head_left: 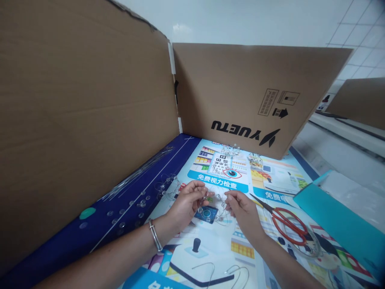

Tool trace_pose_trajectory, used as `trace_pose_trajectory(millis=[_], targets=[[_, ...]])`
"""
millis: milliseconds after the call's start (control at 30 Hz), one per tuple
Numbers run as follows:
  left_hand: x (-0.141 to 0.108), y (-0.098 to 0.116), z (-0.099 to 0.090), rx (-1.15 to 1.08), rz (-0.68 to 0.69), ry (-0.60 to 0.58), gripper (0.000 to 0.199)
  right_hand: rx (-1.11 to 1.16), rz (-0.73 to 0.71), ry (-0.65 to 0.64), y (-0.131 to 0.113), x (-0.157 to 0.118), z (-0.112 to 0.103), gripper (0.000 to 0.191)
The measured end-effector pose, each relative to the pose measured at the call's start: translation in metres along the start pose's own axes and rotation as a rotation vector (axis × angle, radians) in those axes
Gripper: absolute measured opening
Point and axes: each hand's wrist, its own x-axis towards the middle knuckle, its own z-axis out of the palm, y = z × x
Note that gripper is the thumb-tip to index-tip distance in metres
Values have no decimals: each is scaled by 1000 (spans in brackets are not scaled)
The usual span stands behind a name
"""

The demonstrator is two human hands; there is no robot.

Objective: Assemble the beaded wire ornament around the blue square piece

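**Beaded wire [207, 197] pinched between my hands**

From my head camera, the beaded wire sits straight ahead of me, low in the view, in the gap between my hands. It is a thin, loose shape of bent wire carrying small clear beads. Its long axis seems to run left to right, though the fine loops are hard to follow. My left hand [185, 204] pinches the left part, fingers curled over the beads, and looks slightly nearer to most of them. My right hand [243, 212] closes its fingertips [230, 196] on the right part. The hands are close together but not touching each other. Both forearms angle inward from the near edge, with a metal bangle [155, 236] around my left wrist.

Beneath my hands lies a printed poster sheet [216, 249]. To the left, a dark blue panel [96, 237] holds scattered clear beads [129, 212] and a bundle of straight wires [138, 172]. Far ahead, a heap of wire pieces [231, 152] rests on the poster sheet. Just right of my right hand lie red-handled scissors [288, 226], across what looks like a roll of clear tape [309, 249]. A teal folder [337, 216] lies farther right. Bent wires [237, 275] sit at the near edge. Corrugated cardboard sheets [84, 120] stand along the left and far sides.
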Motion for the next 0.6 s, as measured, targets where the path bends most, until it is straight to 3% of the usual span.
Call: trace_pose_trajectory(millis=[167, 333, 600], targets=[[0, 0, -1, 6, -65, -58, 26, -28, -8, -32, -3, 2, -4, 22], [-2, 2, 0, 66, -131, -164, 22, -49, -22, -51, -6, 5, -7, 19], [-11, 10, 13, 196, -177, -192, 22, -24, 5, -99, -23, 3, -8, 17]])
